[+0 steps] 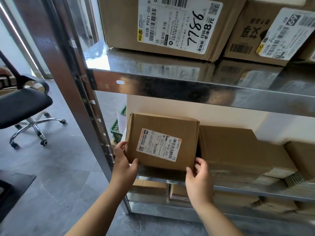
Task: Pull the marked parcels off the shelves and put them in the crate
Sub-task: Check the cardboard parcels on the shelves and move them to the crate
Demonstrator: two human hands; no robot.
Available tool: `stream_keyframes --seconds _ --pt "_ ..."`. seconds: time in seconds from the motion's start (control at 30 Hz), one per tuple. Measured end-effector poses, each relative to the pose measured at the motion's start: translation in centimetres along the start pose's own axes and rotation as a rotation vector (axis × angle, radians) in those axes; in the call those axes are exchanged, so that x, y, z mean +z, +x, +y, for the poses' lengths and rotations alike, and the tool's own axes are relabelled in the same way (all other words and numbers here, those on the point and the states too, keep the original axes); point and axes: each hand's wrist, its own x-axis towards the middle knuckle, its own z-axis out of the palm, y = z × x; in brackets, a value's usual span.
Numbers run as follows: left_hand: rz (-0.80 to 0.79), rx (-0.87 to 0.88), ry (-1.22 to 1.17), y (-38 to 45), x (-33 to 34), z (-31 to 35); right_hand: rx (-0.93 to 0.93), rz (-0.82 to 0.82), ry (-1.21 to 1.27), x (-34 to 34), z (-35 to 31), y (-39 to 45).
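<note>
A small brown cardboard parcel [162, 132] with a white shipping label sits at the left end of the middle steel shelf [170, 176]. My left hand [125, 162] grips its lower left corner, thumb on the front face. My right hand [199, 174] grips its lower right corner, fingers curled round the side next to a plain brown box [230, 150]. A green crate [117, 127] shows partly behind the shelf's left post, mostly hidden by the parcel.
The upper shelf [170, 82] carries a large box marked 7786 [170, 26] and another labelled box [265, 34]. More boxes lie on the lowest shelf [180, 193]. An office chair [25, 106] stands on the grey floor at left.
</note>
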Motion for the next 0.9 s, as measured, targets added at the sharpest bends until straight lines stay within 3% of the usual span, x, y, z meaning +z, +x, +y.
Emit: stream_keyframes --seconds 0.4,0.6,0.9 --pt "-0.059 -0.007 0.131 -0.1 0.1 -1.0 -0.038 -0.064 -0.276 1.6 1.0 0.7" --pt "-0.155 -0.055 0.116 0.1 -0.1 -1.9 0.014 -0.126 -0.258 2.7 1.6 1.5" --pt "-0.171 -0.127 0.099 -0.6 0.1 -3.0 0.063 -0.163 -0.279 3.4 1.5 2.8"
